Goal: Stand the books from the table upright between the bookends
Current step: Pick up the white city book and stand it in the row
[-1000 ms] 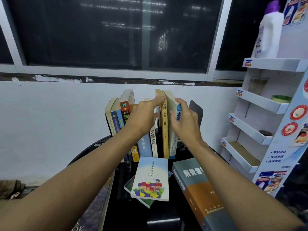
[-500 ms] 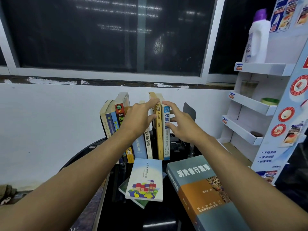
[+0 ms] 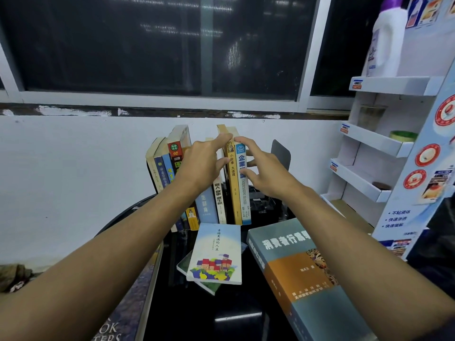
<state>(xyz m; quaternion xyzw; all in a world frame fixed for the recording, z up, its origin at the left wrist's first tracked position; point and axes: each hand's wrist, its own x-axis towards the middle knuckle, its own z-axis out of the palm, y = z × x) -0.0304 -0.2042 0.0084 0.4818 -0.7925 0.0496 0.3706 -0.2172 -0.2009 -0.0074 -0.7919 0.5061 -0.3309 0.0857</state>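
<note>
Right hand [image 3: 268, 174] released the blue book [image 3: 244, 200], fingers [image 3: 247, 144] spread wide against it

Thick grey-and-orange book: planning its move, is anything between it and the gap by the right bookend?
Only the right hand, spread in front of that gap between the blue-spined book and the right bookend; the thick book lies flat in front.

Dark window [image 3: 157, 45], white wall [image 3: 61, 168]
</note>
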